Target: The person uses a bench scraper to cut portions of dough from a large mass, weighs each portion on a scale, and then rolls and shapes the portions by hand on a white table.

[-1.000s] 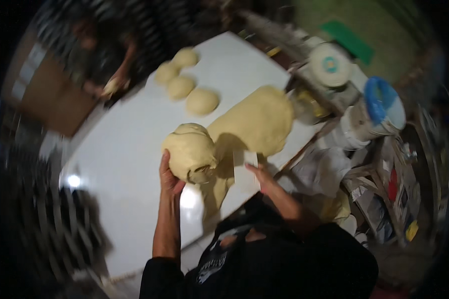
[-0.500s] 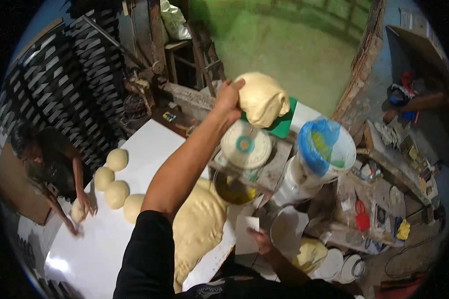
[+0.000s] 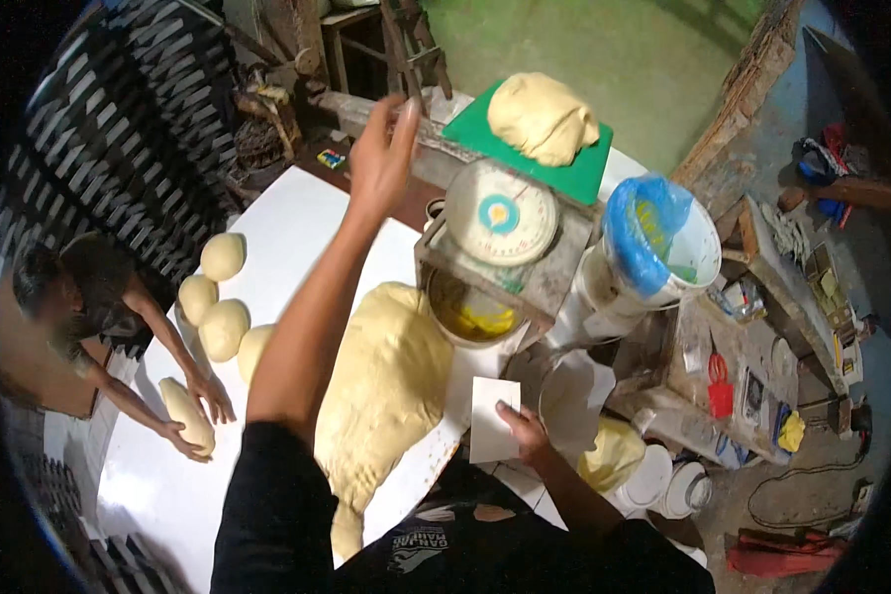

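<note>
A lump of dough (image 3: pixel 543 119) rests on the green pan (image 3: pixel 584 178) of a dial kitchen scale (image 3: pixel 502 213). My left hand (image 3: pixel 384 158) is raised to the left of the scale, empty, its thumb and fingers apart. My right hand (image 3: pixel 525 431) grips a flat white rectangular dough scraper (image 3: pixel 495 421) beside the table's right edge. Below my left forearm a big mass of dough (image 3: pixel 386 366) spreads over the white table (image 3: pixel 297 213), its near end narrowing toward me. Several round dough balls (image 3: pixel 223 332) sit left of my forearm, one partly hidden by it.
At the left, a co-worker's hands (image 3: pixel 206 398) press a long dough piece (image 3: pixel 186 418). A pot with yellow contents (image 3: pixel 470 312) stands under the scale's wooden stand. To the right are a white bucket with a blue bag (image 3: pixel 653 238) and a wooden bench (image 3: pixel 698 396). Dark stacked racks (image 3: pixel 119 129) line the left.
My left hand has let go of the dough lump, now on the scale pan, and drawn back to the left. The co-worker's dough piece has become longer. The scraper stays in my right hand.
</note>
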The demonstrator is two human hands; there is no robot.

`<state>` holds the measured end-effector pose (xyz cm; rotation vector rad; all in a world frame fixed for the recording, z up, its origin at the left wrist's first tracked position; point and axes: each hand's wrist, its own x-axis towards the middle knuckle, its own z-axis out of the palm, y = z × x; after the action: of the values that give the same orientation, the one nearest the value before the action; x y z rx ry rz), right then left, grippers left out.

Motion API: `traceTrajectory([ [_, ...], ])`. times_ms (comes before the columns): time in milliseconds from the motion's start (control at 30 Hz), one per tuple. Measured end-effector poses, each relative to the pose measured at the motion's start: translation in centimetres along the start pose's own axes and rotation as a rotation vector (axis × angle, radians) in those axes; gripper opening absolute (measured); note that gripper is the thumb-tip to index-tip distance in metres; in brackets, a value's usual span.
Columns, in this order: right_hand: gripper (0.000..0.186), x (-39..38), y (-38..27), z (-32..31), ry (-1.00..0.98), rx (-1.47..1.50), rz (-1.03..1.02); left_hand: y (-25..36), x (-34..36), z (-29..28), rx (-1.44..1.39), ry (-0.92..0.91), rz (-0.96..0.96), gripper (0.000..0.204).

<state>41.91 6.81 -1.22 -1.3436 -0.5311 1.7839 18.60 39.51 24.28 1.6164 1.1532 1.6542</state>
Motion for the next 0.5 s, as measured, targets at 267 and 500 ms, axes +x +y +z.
traceTrajectory([
  [267, 0.037, -2.1, 10.0, 3.8, -0.097, -0.332, -0.017, -11.2, -64.7, -32.7, -0.405, -0.848, -1.138, 0.044],
  [500, 0.046, -9.3, 16.0, 13.7, -0.231, -0.642, 0.055, -2.8, -78.1, -34.4, 0.806, -0.080, -0.941, 0.061],
])
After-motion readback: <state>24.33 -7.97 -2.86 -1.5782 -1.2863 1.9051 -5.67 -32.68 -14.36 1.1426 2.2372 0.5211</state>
